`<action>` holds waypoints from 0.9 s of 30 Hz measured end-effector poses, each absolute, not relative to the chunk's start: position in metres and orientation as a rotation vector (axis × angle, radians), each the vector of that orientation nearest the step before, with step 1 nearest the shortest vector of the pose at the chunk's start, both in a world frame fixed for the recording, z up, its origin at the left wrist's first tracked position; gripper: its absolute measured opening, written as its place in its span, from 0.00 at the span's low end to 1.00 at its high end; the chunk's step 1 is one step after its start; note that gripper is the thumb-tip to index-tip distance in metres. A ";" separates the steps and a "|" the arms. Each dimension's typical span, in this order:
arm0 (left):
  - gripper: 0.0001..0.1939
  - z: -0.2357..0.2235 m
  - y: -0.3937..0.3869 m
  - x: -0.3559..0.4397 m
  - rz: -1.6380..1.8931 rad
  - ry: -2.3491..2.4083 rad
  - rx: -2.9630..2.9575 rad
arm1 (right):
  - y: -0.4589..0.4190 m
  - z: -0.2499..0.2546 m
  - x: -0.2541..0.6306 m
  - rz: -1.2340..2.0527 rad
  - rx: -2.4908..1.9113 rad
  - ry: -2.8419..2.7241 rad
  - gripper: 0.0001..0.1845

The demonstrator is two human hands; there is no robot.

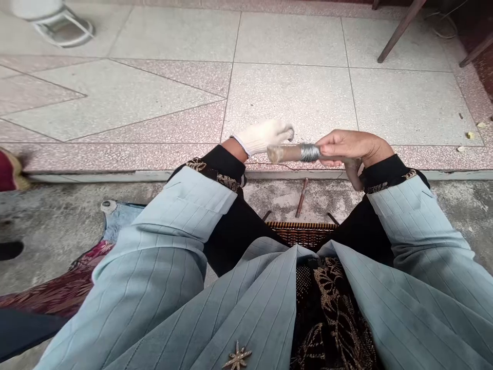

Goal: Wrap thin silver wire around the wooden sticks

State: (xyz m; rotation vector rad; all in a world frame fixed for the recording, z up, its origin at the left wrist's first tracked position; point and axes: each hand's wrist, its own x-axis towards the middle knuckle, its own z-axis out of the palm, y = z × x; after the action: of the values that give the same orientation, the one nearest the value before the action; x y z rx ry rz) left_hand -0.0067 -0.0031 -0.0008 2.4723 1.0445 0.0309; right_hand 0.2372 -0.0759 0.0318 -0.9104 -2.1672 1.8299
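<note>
Wire-bound stick held before the body, above the front edge of the pale tiled ledge. The stick lies nearly level across my view, its long axis roughly parallel to the ledge edge. Its blunt free end points to my left; the other end runs under my right hand, whose fingers and thumb close on it just beside the wire coil. A curved brown piece hangs below that hand, towards me; the join, if any, is hidden. My gloved left hand is just beyond the free end, fingers bunched. Blur hides its fingertips, and I cannot tell whether they pinch anything or touch the stick. I judge the step in hand to be handling the wire binding, with its turns already round the stick. The next move would call for a steady right grip and close control by my left fingertips.
</note>
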 end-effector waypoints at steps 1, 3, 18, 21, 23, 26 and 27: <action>0.20 0.003 0.001 -0.008 0.057 1.029 2.480 | -0.075 0.029 0.237 1.847 -0.939 -2.236 0.27; 0.21 0.009 0.004 -0.008 0.084 1.036 2.484 | -0.072 0.022 0.234 1.823 -1.102 -2.372 0.26; 0.23 -0.003 -0.037 0.014 -0.076 0.889 2.590 | -0.049 -0.003 0.244 1.055 -1.773 -1.724 0.23; 0.22 -0.008 -0.038 0.010 -0.126 0.909 2.656 | -0.058 0.000 0.239 1.306 -1.550 -1.584 0.23; 0.22 -0.011 -0.038 0.007 -0.153 0.919 2.675 | -0.063 0.003 0.235 1.404 -1.441 -1.535 0.24; 0.21 -0.016 -0.038 0.004 -0.162 0.861 2.701 | -0.069 0.005 0.233 1.505 -1.325 -1.508 0.24; 0.20 -0.019 -0.038 0.003 -0.156 0.836 2.705 | -0.070 0.006 0.234 1.531 -1.301 -1.511 0.24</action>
State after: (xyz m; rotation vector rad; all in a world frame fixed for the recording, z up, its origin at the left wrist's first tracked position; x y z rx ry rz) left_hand 0.0031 -0.0382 -0.0192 2.7048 0.8356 -0.1560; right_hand 0.2335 -0.0701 0.0056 -1.3011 -1.5112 1.5312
